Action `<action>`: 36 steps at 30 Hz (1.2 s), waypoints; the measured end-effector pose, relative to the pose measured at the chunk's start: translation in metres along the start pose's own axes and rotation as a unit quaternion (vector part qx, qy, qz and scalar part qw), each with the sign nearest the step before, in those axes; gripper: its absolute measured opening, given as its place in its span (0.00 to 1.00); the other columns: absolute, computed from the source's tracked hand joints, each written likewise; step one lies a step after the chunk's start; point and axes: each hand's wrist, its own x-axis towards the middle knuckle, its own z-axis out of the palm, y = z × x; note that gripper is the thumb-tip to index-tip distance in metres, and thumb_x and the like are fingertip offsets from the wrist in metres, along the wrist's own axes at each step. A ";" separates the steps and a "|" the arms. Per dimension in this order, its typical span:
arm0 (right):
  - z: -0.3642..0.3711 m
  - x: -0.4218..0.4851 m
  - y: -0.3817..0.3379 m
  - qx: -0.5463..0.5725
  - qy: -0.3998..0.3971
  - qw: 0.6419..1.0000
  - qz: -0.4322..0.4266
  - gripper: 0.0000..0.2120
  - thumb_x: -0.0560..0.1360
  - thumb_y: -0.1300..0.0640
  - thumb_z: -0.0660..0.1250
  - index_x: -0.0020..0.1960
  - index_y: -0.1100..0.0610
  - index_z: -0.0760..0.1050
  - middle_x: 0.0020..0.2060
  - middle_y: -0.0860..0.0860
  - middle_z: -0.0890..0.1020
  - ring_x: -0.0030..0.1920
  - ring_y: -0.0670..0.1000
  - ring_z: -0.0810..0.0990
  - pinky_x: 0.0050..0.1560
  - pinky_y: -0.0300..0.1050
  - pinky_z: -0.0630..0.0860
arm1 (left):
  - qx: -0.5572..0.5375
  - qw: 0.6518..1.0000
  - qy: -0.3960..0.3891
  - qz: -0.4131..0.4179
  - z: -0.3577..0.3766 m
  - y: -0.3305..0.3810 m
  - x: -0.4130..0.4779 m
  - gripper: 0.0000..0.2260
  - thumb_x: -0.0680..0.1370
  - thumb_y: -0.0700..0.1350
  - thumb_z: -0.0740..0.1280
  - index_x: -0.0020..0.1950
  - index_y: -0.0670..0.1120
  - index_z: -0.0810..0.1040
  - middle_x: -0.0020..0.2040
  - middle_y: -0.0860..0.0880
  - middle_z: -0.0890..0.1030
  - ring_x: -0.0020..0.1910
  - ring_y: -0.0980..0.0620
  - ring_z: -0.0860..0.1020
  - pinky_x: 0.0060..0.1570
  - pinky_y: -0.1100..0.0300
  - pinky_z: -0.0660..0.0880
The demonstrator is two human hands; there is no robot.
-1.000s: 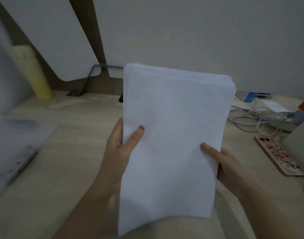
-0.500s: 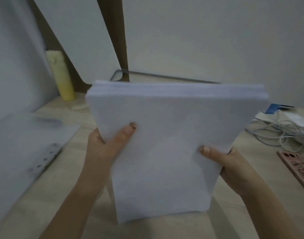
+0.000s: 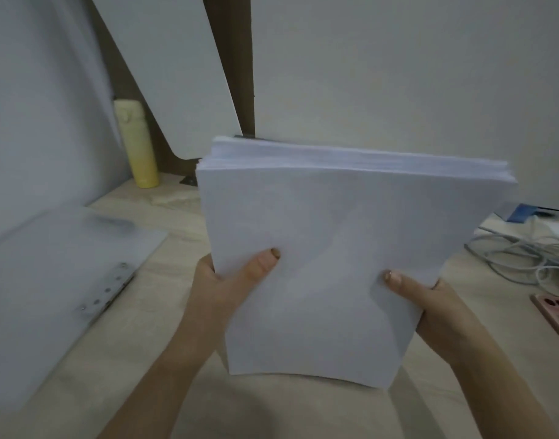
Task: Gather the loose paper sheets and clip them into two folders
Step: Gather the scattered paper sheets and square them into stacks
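A thick stack of white paper sheets (image 3: 335, 242) stands upright above the desk, its top edge nearly squared. My left hand (image 3: 227, 280) grips its left edge, thumb on the front face. At the stack's right edge my right hand (image 3: 430, 302) holds it the same way. An open translucent folder (image 3: 59, 280) with a metal clip strip (image 3: 105, 291) lies flat on the desk at the left, apart from both hands.
A yellow bottle (image 3: 137, 144) stands at the back left against white panels. Tangled grey cables (image 3: 522, 258) and a blue-and-white box (image 3: 525, 213) lie at the right. A pink phone (image 3: 557, 315) sits at the right edge. The light wooden desk (image 3: 145, 359) spreads below.
The stack has been squared from a skewed, fanned state and tipped so its top edge faces me. The view has swung left, bringing the folder further in.
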 end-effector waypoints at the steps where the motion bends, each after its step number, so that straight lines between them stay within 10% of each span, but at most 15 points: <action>1: 0.001 0.001 -0.005 0.007 -0.006 1.000 -0.013 0.32 0.37 0.42 0.82 0.40 0.49 0.85 0.39 0.48 0.86 0.38 0.48 0.85 0.35 0.40 0.80 | -0.002 1.000 -0.003 0.015 0.000 0.006 0.001 0.13 0.50 0.55 0.75 0.34 0.59 0.84 0.34 0.56 0.85 0.34 0.58 0.83 0.32 0.63 0.79; 6: -0.002 -0.002 0.009 0.007 -0.024 0.999 0.020 0.30 0.34 0.49 0.82 0.37 0.48 0.85 0.36 0.49 0.86 0.37 0.48 0.85 0.34 0.40 0.80 | 0.011 0.999 -0.012 0.030 -0.014 0.002 -0.005 0.26 0.43 0.69 0.76 0.35 0.57 0.85 0.34 0.56 0.85 0.33 0.60 0.82 0.30 0.67 0.77; 16: 0.003 0.004 0.023 0.027 -0.019 0.998 0.059 0.34 0.32 0.44 0.82 0.38 0.51 0.85 0.37 0.51 0.86 0.36 0.49 0.85 0.32 0.39 0.79 | -0.007 1.000 0.014 0.002 -0.013 0.000 0.001 0.24 0.43 0.64 0.78 0.37 0.59 0.85 0.38 0.55 0.86 0.37 0.55 0.84 0.32 0.65 0.78; 21: 0.005 0.007 0.028 0.003 -0.019 0.997 0.073 0.33 0.31 0.44 0.82 0.35 0.51 0.85 0.34 0.51 0.86 0.34 0.48 0.85 0.32 0.38 0.79 | 0.045 0.986 0.029 0.155 0.005 0.053 0.015 0.28 0.55 0.73 0.68 0.41 0.54 0.81 0.38 0.57 0.84 0.38 0.61 0.81 0.34 0.69 0.75; 25: 0.005 0.008 0.025 0.006 -0.026 0.998 0.062 0.33 0.31 0.44 0.82 0.35 0.51 0.85 0.33 0.50 0.86 0.34 0.47 0.84 0.31 0.38 0.79 | 0.123 0.966 0.038 0.226 0.016 0.080 0.025 0.07 0.75 0.51 0.62 0.44 0.51 0.77 0.36 0.57 0.83 0.40 0.62 0.79 0.41 0.73 0.72; 28: 0.003 0.007 0.027 0.006 -0.032 0.998 0.057 0.33 0.33 0.43 0.82 0.38 0.50 0.85 0.37 0.51 0.86 0.37 0.49 0.85 0.33 0.39 0.79 | 0.138 0.963 0.039 0.227 0.015 0.082 0.028 0.12 0.77 0.35 0.57 0.44 0.48 0.76 0.33 0.56 0.82 0.36 0.63 0.78 0.37 0.75 0.71; 36: 0.005 0.006 0.027 0.020 -0.039 0.997 0.058 0.33 0.37 0.43 0.82 0.42 0.48 0.85 0.41 0.50 0.87 0.40 0.50 0.85 0.36 0.40 0.80 | 0.112 0.957 0.029 0.268 0.013 0.076 0.025 0.08 0.75 0.41 0.59 0.52 0.47 0.74 0.39 0.57 0.83 0.44 0.61 0.79 0.45 0.73 0.70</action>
